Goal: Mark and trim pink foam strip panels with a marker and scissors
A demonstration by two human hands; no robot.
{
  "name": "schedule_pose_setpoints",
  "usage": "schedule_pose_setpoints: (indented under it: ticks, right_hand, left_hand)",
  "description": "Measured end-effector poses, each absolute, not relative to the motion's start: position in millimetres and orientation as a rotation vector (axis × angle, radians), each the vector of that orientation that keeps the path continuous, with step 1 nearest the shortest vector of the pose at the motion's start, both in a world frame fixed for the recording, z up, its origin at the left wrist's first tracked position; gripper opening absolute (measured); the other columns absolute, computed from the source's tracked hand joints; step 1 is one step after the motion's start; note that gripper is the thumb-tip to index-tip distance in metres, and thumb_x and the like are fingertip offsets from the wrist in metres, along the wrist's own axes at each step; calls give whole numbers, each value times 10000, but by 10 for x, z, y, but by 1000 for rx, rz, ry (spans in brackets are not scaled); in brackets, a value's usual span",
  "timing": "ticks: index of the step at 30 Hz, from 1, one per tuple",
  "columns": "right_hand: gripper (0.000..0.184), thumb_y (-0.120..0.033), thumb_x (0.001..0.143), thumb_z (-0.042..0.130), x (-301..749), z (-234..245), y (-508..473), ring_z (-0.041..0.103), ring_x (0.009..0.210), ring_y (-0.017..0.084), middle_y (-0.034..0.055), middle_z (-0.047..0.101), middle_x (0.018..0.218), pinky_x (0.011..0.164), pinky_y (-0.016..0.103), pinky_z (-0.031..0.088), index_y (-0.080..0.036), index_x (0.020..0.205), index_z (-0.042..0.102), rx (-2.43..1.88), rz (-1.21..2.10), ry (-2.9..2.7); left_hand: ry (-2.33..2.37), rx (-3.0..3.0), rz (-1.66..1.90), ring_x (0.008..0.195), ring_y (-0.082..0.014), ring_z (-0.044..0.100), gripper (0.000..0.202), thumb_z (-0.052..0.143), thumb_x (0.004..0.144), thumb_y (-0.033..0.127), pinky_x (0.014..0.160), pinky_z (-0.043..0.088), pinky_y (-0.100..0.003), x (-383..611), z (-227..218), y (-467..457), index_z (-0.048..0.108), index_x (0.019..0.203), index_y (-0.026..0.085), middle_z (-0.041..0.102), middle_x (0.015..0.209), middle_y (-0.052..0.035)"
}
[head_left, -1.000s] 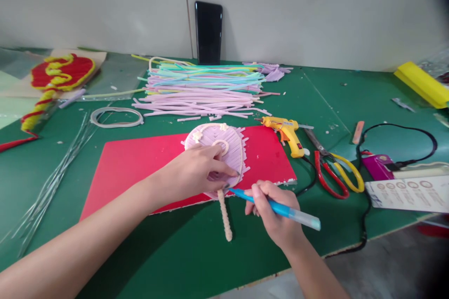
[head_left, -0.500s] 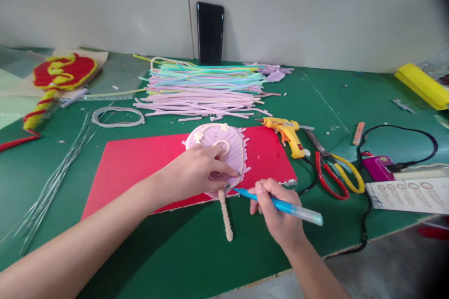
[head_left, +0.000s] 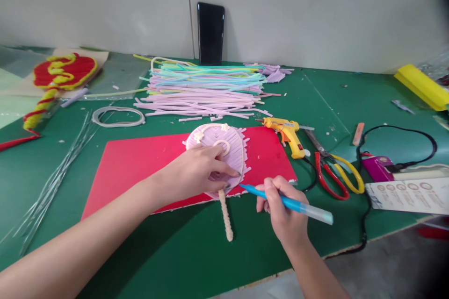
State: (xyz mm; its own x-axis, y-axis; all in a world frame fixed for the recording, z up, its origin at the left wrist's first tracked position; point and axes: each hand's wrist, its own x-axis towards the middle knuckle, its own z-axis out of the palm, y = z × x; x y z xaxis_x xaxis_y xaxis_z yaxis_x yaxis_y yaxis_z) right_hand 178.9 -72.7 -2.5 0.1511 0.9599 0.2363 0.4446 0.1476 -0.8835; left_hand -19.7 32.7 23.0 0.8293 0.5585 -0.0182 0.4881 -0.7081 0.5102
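Observation:
A lilac fan-shaped craft piece [head_left: 228, 145] made of pipe-cleaner strips lies on a red sheet [head_left: 140, 163], its cream twisted handle [head_left: 225, 217] reaching onto the green table. My left hand [head_left: 196, 170] rests on the fan's lower part, fingers closed down on it, pinning it in place. My right hand [head_left: 282, 210] grips a blue pen-like tool [head_left: 287, 203] whose tip touches the fan's lower right edge.
A heap of pastel pipe cleaners [head_left: 206, 88] lies behind the red sheet. A yellow glue gun [head_left: 286, 133], red-and-yellow scissors [head_left: 333, 173], a black cable [head_left: 396, 149] and a leaflet [head_left: 407, 194] sit to the right. Thin wires [head_left: 52, 177] lie at left. A black phone [head_left: 210, 32] leans on the wall.
My right hand and the blue tool have slid a little right along the fan's lower edge. My left hand stays put on the fan.

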Motion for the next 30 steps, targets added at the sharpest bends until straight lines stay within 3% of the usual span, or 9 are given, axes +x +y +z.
schedule_pose_setpoints:
  ticks: [11,17,23,30]
  right_hand:
    - [332,-283,966,467,1787,-47,-722,518,404,89,-37,566,459,447,191,435,-199,654,540,-1480,618,-1408]
    - [337,-296,960,485,1923,174,-568,499,396,84,-36,558,462,429,193,407,-198,642,538,-1549,553,-1434]
    - [383,-308,943,491,2051,247,-295,456,386,93,-45,468,418,425,223,376,-207,574,466,-1455,457,-1478]
    - [390,-305,956,480,1963,75,-345,456,364,80,-45,484,423,412,213,360,-207,579,456,-1461,567,-1533]
  left_hand:
    - [755,2493,182,718,-128,467,266,659,848,287,623,350,-229,-202,222,334,723,1099,344,494,866,-14]
    - [765,2490,158,806,-163,525,256,614,880,338,649,401,-241,-217,222,333,713,1116,349,541,978,-48]
    - [792,2523,203,889,-193,553,365,596,891,310,712,427,-278,-229,193,316,624,1251,365,555,1164,-78]
    - [806,2487,140,885,-218,570,328,648,854,301,715,422,-300,-216,203,332,681,1176,355,595,1101,-84]
